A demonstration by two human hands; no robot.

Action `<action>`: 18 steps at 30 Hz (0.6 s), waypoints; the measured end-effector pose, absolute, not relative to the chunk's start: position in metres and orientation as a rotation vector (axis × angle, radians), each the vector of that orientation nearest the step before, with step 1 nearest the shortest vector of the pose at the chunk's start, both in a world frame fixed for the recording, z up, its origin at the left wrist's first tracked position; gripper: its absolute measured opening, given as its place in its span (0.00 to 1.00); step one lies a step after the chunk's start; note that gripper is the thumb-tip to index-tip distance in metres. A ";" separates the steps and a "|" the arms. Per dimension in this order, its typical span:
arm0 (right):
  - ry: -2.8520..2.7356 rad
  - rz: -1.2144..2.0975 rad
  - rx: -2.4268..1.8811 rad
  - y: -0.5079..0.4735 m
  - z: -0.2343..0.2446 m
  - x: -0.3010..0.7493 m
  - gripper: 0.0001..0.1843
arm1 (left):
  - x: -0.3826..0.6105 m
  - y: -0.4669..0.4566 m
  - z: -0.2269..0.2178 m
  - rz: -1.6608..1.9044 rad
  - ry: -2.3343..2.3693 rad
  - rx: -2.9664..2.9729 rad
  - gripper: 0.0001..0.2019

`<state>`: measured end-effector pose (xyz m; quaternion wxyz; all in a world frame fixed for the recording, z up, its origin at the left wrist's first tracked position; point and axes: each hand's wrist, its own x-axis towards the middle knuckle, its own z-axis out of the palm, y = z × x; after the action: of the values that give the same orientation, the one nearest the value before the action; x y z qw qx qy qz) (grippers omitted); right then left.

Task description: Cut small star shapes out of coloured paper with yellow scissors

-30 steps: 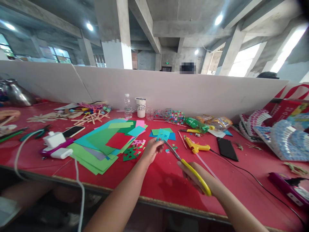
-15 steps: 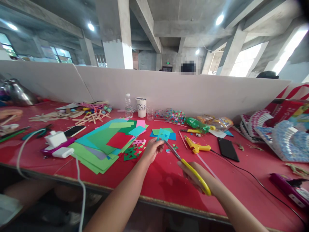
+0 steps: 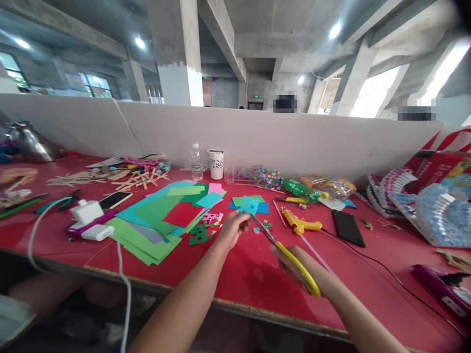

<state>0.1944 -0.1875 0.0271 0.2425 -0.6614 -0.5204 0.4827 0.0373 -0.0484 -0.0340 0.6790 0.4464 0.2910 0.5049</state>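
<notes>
Between the closed fingers of my left hand (image 3: 236,229) is a small light-blue piece of paper (image 3: 249,204) marked with darker star shapes. My right hand (image 3: 297,268) is wrapped round the yellow handles of a pair of scissors (image 3: 300,264). The blades point up and left, and their tips meet the right edge of the blue paper close to my left fingertips. Small cut paper stars (image 3: 265,226) lie on the red table just beyond the blades. Pink and green star-cut scraps (image 3: 206,230) rest left of my left hand.
Coloured paper sheets (image 3: 154,215) spread over the left side of the table (image 3: 235,279). To the right are a yellow glue gun (image 3: 300,223) with its cord and a black phone (image 3: 348,228). A clear bottle (image 3: 196,164) and a white cup (image 3: 216,165) stand at the back.
Almost nothing differs. Both hands, the scissors and the blue paper keep nearly the same positions; the view has shifted very slightly.
</notes>
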 end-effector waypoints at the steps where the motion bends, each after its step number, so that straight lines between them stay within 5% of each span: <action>1: -1.420 1.325 -1.800 -0.187 0.027 0.195 0.26 | 0.038 -0.049 -0.034 1.137 0.653 1.000 0.07; 18: -1.364 1.366 -1.632 -0.175 0.001 0.191 0.26 | 0.037 -0.045 -0.032 1.276 0.669 0.936 0.09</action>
<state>0.1909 -0.1754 0.0013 0.3022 -0.6155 -0.5144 0.5150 0.0374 -0.0451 -0.0317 0.6533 0.4125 0.2947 0.5623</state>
